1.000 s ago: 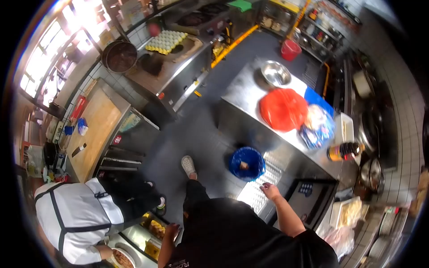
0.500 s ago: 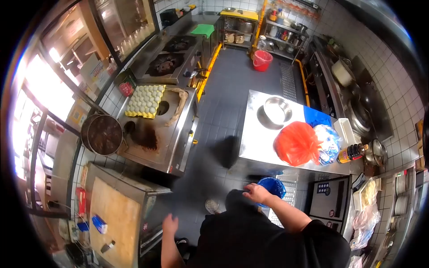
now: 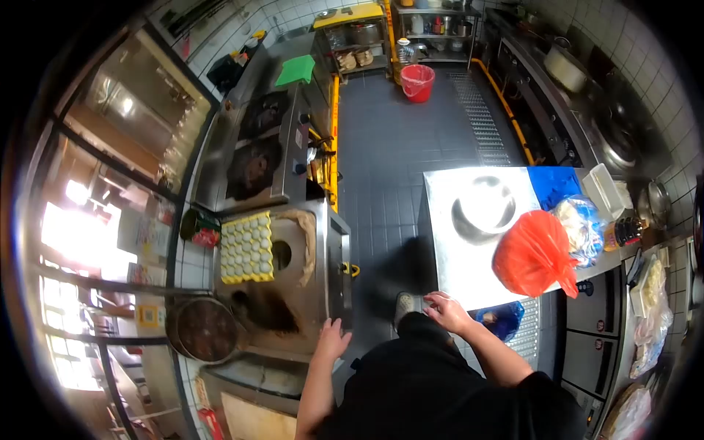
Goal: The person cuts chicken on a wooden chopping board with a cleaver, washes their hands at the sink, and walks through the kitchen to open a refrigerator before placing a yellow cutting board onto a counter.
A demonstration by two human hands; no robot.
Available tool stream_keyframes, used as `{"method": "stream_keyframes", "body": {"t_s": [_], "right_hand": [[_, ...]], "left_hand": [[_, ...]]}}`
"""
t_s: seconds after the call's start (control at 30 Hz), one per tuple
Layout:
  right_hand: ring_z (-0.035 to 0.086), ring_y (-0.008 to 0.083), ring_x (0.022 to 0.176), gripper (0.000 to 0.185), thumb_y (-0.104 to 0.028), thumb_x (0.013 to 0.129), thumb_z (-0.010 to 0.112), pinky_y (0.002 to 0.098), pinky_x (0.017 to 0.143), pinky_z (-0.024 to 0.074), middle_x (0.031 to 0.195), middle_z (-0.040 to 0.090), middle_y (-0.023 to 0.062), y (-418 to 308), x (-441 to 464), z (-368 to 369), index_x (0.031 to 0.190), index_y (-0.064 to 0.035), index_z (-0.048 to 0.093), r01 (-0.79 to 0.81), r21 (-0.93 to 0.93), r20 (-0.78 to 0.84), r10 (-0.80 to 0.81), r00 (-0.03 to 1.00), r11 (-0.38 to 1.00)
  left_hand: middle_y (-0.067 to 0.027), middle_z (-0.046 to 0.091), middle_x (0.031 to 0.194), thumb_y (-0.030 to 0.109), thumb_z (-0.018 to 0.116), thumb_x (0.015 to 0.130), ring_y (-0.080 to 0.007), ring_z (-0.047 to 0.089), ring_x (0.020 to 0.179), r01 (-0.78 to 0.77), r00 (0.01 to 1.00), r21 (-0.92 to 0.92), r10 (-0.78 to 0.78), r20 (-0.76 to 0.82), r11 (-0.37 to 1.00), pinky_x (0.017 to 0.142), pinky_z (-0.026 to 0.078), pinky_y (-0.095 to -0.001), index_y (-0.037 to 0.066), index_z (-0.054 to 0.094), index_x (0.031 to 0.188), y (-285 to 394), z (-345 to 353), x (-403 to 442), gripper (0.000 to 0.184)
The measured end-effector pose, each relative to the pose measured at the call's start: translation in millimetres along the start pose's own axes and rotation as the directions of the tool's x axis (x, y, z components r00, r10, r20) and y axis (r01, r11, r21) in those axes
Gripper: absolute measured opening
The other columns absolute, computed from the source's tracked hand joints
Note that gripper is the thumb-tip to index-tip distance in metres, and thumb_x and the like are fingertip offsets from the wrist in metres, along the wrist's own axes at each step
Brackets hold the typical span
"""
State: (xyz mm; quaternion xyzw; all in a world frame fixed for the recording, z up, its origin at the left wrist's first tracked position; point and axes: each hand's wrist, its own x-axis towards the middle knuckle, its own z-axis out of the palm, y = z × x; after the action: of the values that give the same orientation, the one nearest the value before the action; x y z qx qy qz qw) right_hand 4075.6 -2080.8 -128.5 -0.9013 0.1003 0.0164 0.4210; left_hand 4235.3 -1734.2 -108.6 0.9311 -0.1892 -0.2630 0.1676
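Observation:
My left hand [image 3: 334,339] hangs in the air beside the front edge of the steel stove counter [image 3: 323,242], fingers loosely apart and holding nothing. Close to the near left corner of the steel table [image 3: 458,268] is my right hand [image 3: 446,312], also without anything in it, its fingers stretched loosely forward. On that table stand a round steel pot [image 3: 488,205], a knotted red plastic bag [image 3: 534,253] and a blue-and-white plastic bag [image 3: 579,227]. A yellow tray of eggs [image 3: 247,248] lies on the stove counter.
A large pot [image 3: 207,330] stands at the counter's near left corner. Below the table is a blue-lined bin [image 3: 502,319]. A red bucket [image 3: 418,84] stands on the floor ahead. Yellow pipes [image 3: 335,139] run along the left cooking line. A wooden board [image 3: 257,419] lies low left.
My view has moved forward along the aisle, bringing the steel table and egg tray nearer. Both hands swing alongside my body, and my right hand has moved from above the bin to the table corner.

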Motion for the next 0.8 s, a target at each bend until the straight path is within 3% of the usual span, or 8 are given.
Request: {"method": "stream_keyframes", "body": {"t_s": [0.03,0.2,0.3,0.43,0.57,0.7,0.77,0.8], "right_hand": [[0.069,0.0281,0.098,0.034,-0.019,0.092,0.068,0.037,0.085,0.0563,0.122,0.063,0.0187,14.5,10.1,7.1,0.119,0.0,0.064,0.042,-0.084,-0.068,-0.048,0.997,0.996],[0.069,0.0247,0.098,0.034,-0.014,0.091,0.069,0.0318,0.073,0.0592,0.127,0.061,0.0179,20.0,39.1,-27.6,0.121,0.0001,0.064,-0.022,0.025,-0.275,0.028,0.961,0.999],[0.069,0.0232,0.098,0.034,-0.012,0.091,0.069,0.0309,0.072,0.0591,0.13,0.059,0.0178,21.5,57.2,-49.9,0.122,0.0002,0.064,-0.095,0.15,-0.345,0.142,0.928,0.984],[0.07,0.0232,0.1,0.033,-0.01,0.091,0.069,0.0311,0.074,0.0584,0.13,0.06,0.0184,3.7,110.0,-82.4,0.122,0.0004,0.064,-0.174,0.141,-0.405,0.217,0.888,0.975],[0.07,0.0231,0.101,0.035,-0.009,0.091,0.069,0.0313,0.075,0.0582,0.131,0.059,0.0182,-0.9,195.7,-114.6,0.123,0.0005,0.063,-0.222,0.293,-0.434,0.336,0.836,0.93],[0.07,0.0223,0.1,0.034,-0.01,0.091,0.07,0.0299,0.073,0.0584,0.132,0.059,0.0179,23.4,297.1,-144.3,0.122,-0.0001,0.064,-0.206,0.047,-0.491,0.202,0.847,0.977],[0.07,0.0221,0.1,0.034,-0.01,0.09,0.07,0.0298,0.073,0.0584,0.133,0.059,0.0171,1.0,352.9,-179.0,0.123,-0.0013,0.064,-0.287,0.185,-0.492,0.342,0.801,0.94],[0.069,0.022,0.102,0.037,-0.01,0.09,0.071,0.0302,0.074,0.0585,0.134,0.058,0.0159,-2.3,377.0,-192.3,0.125,-0.0016,0.064,-0.314,0.227,-0.487,0.387,0.783,0.922]], "left_hand": [[-0.0289,0.044,0.146,0.029,0.07,0.086,-0.0463,0.048,0.129,0.006,1.0,0.002,-0.006,0.021,1.0,0.11,0.041,-0.0461,0.001,0.053,0.137,-3.2,-6.2,18.0,0.061],[-0.0343,0.041,0.146,0.027,0.072,0.084,-0.0474,0.046,0.131,-0.063,0.998,0.048,0.061,0.032,0.997,0.11,0.041,-0.0472,0.0,0.053,0.137,-5.5,-47.7,100.2,0.062],[-0.031,0.039,0.149,0.025,0.071,0.084,-0.0473,0.044,0.133,-0.074,0.995,0.06,0.07,0.066,0.995,0.111,0.04,-0.0467,0.0,0.053,0.138,19.5,-81.5,151.4,0.062],[-0.0315,0.035,0.151,0.022,0.071,0.085,-0.0459,0.043,0.135,-0.105,0.989,0.077,0.096,0.109,0.992,0.112,0.038,-0.0461,0.001,0.051,0.14,38.9,-113.1,243.5,0.062],[-0.0297,0.035,0.152,0.023,0.071,0.085,-0.0467,0.041,0.135,-0.133,0.989,0.076,0.128,0.067,0.988,0.112,0.038,-0.0471,0.003,0.052,0.138,45.2,-143.1,357.4,0.06],[-0.0271,0.039,0.149,0.024,0.071,0.084,-0.0441,0.045,0.132,-0.133,0.991,0.128,0.128,0.043,0.983,0.11,0.041,-0.0473,0.004,0.055,0.135,79.0,-195.4,475.2,0.057],[-0.0266,0.04,0.148,0.025,0.071,0.084,-0.0438,0.046,0.13,-0.119,0.99,0.181,0.103,0.098,0.976,0.109,0.042,-0.0474,0.004,0.056,0.133,107.3,-230.2,522.1,0.055],[-0.0258,0.04,0.148,0.027,0.07,0.085,-0.0438,0.047,0.128,-0.179,0.984,0.164,0.172,0.056,0.97,0.108,0.043,-0.0474,0.003,0.057,0.13,108.0,-229.5,551.8,0.053]]}}
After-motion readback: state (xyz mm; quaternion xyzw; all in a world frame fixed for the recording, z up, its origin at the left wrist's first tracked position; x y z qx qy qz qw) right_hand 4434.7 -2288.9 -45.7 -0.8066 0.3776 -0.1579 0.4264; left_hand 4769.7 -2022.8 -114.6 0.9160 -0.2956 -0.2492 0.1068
